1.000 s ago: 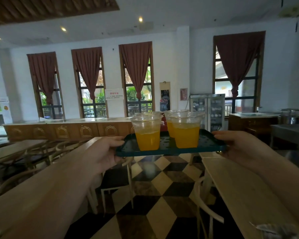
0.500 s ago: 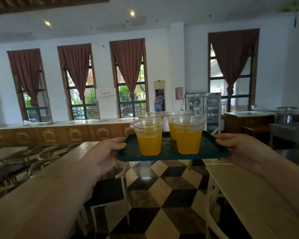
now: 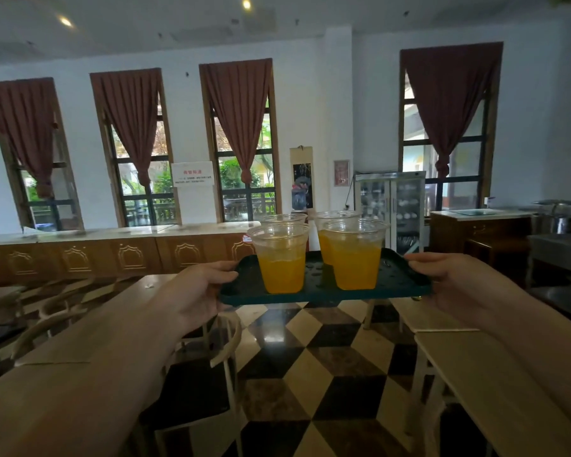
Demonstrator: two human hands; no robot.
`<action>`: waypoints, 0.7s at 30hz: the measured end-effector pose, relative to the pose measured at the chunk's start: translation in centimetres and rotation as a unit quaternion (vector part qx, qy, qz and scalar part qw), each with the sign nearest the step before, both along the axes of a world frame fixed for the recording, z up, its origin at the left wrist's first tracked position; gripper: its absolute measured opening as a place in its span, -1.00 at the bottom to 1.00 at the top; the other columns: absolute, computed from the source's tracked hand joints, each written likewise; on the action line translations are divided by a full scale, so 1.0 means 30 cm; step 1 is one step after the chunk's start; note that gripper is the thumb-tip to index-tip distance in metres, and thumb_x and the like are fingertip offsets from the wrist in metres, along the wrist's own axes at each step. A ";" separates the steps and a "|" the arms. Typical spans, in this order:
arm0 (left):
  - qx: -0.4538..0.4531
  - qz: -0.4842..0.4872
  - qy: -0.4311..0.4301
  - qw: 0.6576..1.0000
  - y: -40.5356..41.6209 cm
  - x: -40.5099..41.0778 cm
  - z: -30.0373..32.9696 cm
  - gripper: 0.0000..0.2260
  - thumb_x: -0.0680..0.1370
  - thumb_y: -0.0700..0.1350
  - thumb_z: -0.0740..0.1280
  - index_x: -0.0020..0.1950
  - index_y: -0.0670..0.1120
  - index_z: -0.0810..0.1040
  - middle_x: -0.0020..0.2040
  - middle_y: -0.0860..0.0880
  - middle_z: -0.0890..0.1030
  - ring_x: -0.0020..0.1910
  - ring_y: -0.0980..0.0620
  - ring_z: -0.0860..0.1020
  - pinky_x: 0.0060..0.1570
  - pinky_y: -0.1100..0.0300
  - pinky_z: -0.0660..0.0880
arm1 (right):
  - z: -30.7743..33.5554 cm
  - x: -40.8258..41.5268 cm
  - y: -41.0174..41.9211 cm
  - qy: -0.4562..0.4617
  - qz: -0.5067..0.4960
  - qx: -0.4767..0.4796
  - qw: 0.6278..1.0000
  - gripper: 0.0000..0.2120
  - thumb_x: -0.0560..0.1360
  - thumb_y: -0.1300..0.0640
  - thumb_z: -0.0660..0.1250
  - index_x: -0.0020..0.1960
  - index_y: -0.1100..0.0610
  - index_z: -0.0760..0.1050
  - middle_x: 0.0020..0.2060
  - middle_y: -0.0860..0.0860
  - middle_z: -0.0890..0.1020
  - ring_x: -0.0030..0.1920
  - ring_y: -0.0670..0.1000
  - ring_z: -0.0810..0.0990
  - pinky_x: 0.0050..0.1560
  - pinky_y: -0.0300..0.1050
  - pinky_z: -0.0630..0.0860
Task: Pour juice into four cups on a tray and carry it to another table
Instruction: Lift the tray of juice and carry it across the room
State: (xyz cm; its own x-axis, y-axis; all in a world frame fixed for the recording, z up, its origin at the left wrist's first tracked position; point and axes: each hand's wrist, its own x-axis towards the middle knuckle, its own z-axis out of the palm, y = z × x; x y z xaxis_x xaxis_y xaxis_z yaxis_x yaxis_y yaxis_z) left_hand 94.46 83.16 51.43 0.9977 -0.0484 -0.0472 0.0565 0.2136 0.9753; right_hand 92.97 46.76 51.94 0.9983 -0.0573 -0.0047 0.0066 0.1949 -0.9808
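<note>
I hold a dark green tray [image 3: 399, 285] level in front of me, above the aisle floor. My left hand [image 3: 195, 291] grips its left edge and my right hand [image 3: 449, 278] grips its right edge. On it stand several clear plastic cups of orange juice. The front left cup [image 3: 281, 258] and the front right cup [image 3: 355, 255] are about half full. Two more cups stand behind them: the back right cup [image 3: 325, 245] shows juice, while of the back left cup [image 3: 282, 218] only the rim shows.
A checkered floor aisle [image 3: 310, 357] runs ahead between light wooden tables, one on the left [image 3: 96, 324] and one on the right [image 3: 475, 367], with white chairs [image 3: 225, 341] tucked in. A wooden counter [image 3: 112, 255] lines the window wall. A glass cabinet [image 3: 389, 209] stands ahead.
The view has turned to the right and moved forward along the aisle. The tray stays level in both hands and the cups keep their places.
</note>
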 end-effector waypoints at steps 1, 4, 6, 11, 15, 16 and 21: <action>0.002 -0.001 0.002 1.000 0.001 0.054 -0.004 -0.72 0.61 -0.33 0.24 0.28 -0.21 0.59 0.21 -0.22 0.66 0.20 -0.16 0.63 -0.19 0.09 0.64 | -0.004 0.054 -0.002 0.001 0.001 0.005 1.000 -0.70 0.61 0.33 0.21 0.32 0.26 0.49 0.22 0.21 0.54 0.12 0.14 0.56 -0.17 -0.08 0.51; 0.006 0.000 0.008 1.000 0.001 0.220 -0.019 -0.70 0.59 -0.33 0.26 0.29 -0.20 0.60 0.23 -0.23 0.66 0.17 -0.17 0.64 -0.24 0.10 0.66 | -0.021 0.217 -0.012 0.002 0.002 0.008 1.000 -0.70 0.61 0.33 0.21 0.32 0.25 0.49 0.22 0.20 0.55 0.14 0.15 0.56 -0.16 -0.08 0.52; 0.002 0.003 0.010 1.000 -0.010 0.335 -0.026 -0.71 0.60 -0.33 0.25 0.29 -0.21 0.60 0.23 -0.24 0.66 0.18 -0.18 0.63 -0.23 0.09 0.66 | -0.029 0.329 -0.020 -0.002 0.002 0.009 1.000 -0.70 0.60 0.33 0.22 0.32 0.26 0.49 0.20 0.20 0.56 0.13 0.14 0.57 -0.16 -0.08 0.52; 0.010 0.001 0.006 1.000 -0.074 0.632 -0.018 -0.72 0.61 -0.31 0.24 0.28 -0.19 0.58 0.21 -0.25 0.64 0.14 -0.19 0.64 -0.27 0.08 0.66 | -0.030 0.645 -0.062 -0.009 0.000 0.000 1.000 -0.71 0.60 0.35 0.22 0.29 0.27 0.50 0.18 0.20 0.57 0.08 0.13 0.58 -0.17 -0.08 0.51; 0.006 0.009 0.011 1.000 -0.126 0.898 -0.026 -0.71 0.60 -0.31 0.25 0.29 -0.16 0.59 0.23 -0.25 0.65 0.17 -0.23 0.64 -0.20 0.03 0.66 | -0.031 0.917 -0.137 -0.010 0.006 -0.006 1.000 -0.72 0.59 0.36 0.23 0.28 0.25 0.52 0.19 0.20 0.56 0.14 0.16 0.56 -0.13 -0.05 0.51; 0.009 0.007 0.013 1.000 -0.140 0.968 -0.029 -0.69 0.60 -0.31 0.26 0.31 -0.16 0.60 0.25 -0.25 0.65 0.19 -0.24 0.63 -0.13 -0.01 0.66 | -0.033 0.986 -0.157 -0.011 0.007 -0.009 1.000 -0.71 0.59 0.36 0.23 0.28 0.25 0.52 0.19 0.20 0.56 0.14 0.16 0.55 -0.10 -0.04 0.51; 0.019 0.016 0.014 1.000 -0.226 1.267 -0.040 -0.72 0.61 -0.32 0.22 0.26 -0.17 0.61 0.16 -0.22 0.69 0.11 -0.19 0.66 -0.06 0.01 0.68 | -0.041 1.292 -0.226 -0.007 0.004 -0.009 1.000 -0.72 0.59 0.37 0.22 0.27 0.26 0.52 0.13 0.18 0.57 0.08 0.14 0.56 -0.15 -0.07 0.48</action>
State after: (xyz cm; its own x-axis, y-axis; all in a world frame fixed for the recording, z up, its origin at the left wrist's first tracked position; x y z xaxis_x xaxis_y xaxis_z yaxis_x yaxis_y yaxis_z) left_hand 132.47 76.37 50.23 0.9970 -0.0144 -0.0757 0.0771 0.1789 0.9808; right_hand 131.73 40.00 50.71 0.9988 -0.0483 0.0108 0.0192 0.1771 -0.9840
